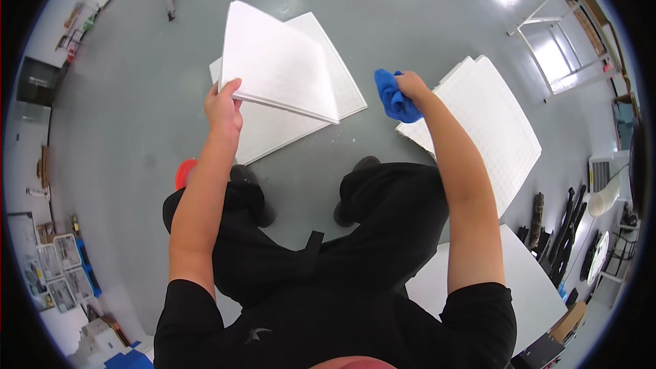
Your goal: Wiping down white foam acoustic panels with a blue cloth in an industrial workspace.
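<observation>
Head view: the left hand (223, 104) grips a white square panel (280, 61) by its lower-left edge, tilted, flat face up, above another panel (273, 126) on the floor (137, 109); the right hand (412, 85) clutches a blue cloth (393, 98).

L hand (223, 106) lifts white panel (277, 61) off floor stack; R hand (412, 85) grips blue cloth (393, 98).

left hand (223, 106) gripping, right hand (412, 87) clenched
</observation>
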Available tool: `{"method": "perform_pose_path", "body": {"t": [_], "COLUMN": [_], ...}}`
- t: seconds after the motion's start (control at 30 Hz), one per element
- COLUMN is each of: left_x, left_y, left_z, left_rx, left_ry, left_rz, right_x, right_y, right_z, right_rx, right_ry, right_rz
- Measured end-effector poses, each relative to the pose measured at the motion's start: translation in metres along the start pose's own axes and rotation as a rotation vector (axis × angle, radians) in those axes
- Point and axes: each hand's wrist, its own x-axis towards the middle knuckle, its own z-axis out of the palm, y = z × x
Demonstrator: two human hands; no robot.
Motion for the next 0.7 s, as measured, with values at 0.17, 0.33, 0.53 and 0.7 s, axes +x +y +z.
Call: {"method": "perform_pose_path", "body": {"t": [0.17, 0.33, 0.53, 0.7], "left_x": [0.010, 0.007, -0.006, -0.032], "left_y": [-0.023, -0.036, -0.053, -0.069], "left_z": [-0.084, -0.124, -0.124, -0.114], "left_rx": [0.014, -0.040, -0.046, -0.013], "left_ry": [0.175, 0.305, 0.325, 0.301], "left_rz": [0.032, 0.004, -0.016, 0.005], "right_x": [0.009, -0.048, -0.107, -0.100], "right_y": [-0.025, -0.007, 0.003, -0.010], "right_z": [0.116, 0.264, 0.377, 0.401], "right_rx": [0.129, 0.584, 1.358, 1.436], "right_ry": [-0.018, 0.004, -0.167, -0.110], "right_rz": [0.053, 0.398, 0.627, 0.582]}}
